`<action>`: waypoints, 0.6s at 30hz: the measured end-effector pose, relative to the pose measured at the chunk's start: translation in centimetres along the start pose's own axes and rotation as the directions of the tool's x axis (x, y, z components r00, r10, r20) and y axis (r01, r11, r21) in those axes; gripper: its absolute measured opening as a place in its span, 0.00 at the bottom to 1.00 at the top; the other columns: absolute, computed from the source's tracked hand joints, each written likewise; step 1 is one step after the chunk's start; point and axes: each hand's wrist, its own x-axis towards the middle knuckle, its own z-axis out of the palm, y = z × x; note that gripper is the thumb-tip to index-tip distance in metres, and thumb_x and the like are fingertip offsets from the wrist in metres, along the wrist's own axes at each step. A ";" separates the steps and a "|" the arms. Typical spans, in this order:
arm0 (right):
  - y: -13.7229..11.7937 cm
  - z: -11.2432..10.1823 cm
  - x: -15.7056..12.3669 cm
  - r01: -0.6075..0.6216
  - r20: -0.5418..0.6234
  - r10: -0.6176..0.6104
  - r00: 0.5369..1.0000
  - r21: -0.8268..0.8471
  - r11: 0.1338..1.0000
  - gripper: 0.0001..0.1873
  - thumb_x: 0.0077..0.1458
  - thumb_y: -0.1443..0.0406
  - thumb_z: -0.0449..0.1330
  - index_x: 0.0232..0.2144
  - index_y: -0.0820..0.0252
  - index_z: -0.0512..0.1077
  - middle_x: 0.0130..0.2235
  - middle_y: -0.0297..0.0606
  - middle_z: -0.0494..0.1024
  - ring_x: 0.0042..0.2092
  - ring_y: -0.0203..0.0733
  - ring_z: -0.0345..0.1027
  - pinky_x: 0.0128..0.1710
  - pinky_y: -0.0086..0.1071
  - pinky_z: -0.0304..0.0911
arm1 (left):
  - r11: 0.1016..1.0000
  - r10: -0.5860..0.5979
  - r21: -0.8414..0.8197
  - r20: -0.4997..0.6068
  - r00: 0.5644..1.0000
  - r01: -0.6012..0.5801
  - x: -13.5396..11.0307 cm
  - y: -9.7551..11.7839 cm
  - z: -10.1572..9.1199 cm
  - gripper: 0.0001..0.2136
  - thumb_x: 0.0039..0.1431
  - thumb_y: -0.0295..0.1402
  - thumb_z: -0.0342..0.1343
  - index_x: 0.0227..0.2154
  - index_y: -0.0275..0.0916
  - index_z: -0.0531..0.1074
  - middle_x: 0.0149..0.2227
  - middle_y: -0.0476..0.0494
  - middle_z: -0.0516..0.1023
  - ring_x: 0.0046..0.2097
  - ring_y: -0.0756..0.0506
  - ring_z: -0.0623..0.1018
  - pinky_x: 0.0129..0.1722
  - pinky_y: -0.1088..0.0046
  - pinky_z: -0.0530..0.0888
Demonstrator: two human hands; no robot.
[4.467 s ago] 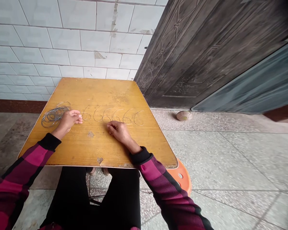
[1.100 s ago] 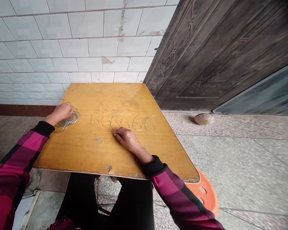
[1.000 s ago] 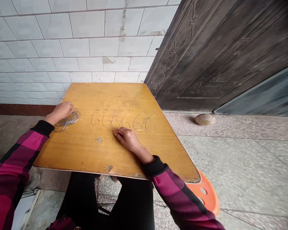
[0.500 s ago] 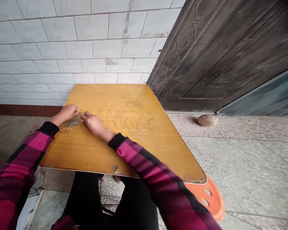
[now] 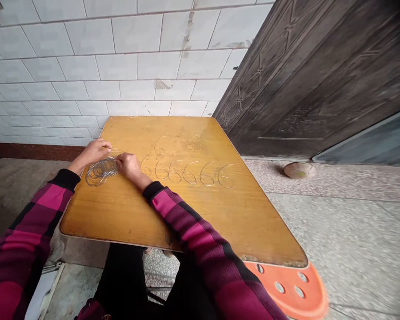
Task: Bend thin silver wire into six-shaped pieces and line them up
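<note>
A loose bundle of thin silvery wire loops [image 5: 102, 172] lies at the left side of the wooden table [image 5: 186, 213]. Over the bundle's far side is my left hand [image 5: 96, 151], its fingers pinched at the strands of wire. My right hand [image 5: 129, 165] is closed, thumb and fingers gripping wire at the bundle's right edge. To its right runs a row of several wire pieces bent like a figure six, among them a bent wire [image 5: 189, 173]. Another bent wire [image 5: 160, 146] lies farther back, behind the row.
White wall tiles [image 5: 116, 66] rise behind the table, and a dark carved door [image 5: 286, 89] stands at the right. An orange stool [image 5: 306, 302] shows under the table's near right corner. A roundish pale object [image 5: 299, 170] sits on the floor by the door.
The view has shifted, so the table appears slightly farther right. My hands have come a little apart at the wire, showing more of the bundle between them.
</note>
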 end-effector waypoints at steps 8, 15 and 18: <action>1.9 1.4 1.6 -0.213 0.015 0.334 0.943 0.795 0.567 0.08 0.52 0.63 0.66 0.29 0.64 0.74 0.25 0.31 0.76 0.25 0.31 0.69 0.30 0.25 0.67 | 0.989 -0.124 -0.087 -0.092 0.988 0.116 0.0 -1.0 -0.2 0.16 0.53 0.38 0.54 0.38 0.34 0.79 0.42 0.37 0.80 0.40 0.43 0.78 0.43 0.67 0.74; 2.3 1.9 1.1 -0.278 0.061 0.388 0.920 0.799 0.534 0.06 0.51 0.68 0.66 0.30 0.64 0.72 0.23 0.29 0.74 0.22 0.30 0.68 0.27 0.25 0.68 | 0.994 0.004 0.109 -0.200 0.980 0.019 0.5 2.0 -0.5 0.14 0.60 0.38 0.51 0.38 0.38 0.80 0.41 0.41 0.82 0.43 0.44 0.79 0.45 0.69 0.72; 2.0 1.7 0.9 -0.260 0.065 0.349 0.935 0.795 0.548 0.08 0.52 0.69 0.65 0.36 0.62 0.71 0.26 0.28 0.75 0.24 0.29 0.70 0.29 0.25 0.70 | 0.945 0.125 0.324 -0.221 0.967 -0.048 0.6 3.0 -1.2 0.14 0.64 0.35 0.48 0.39 0.40 0.80 0.41 0.41 0.82 0.44 0.42 0.78 0.45 0.66 0.71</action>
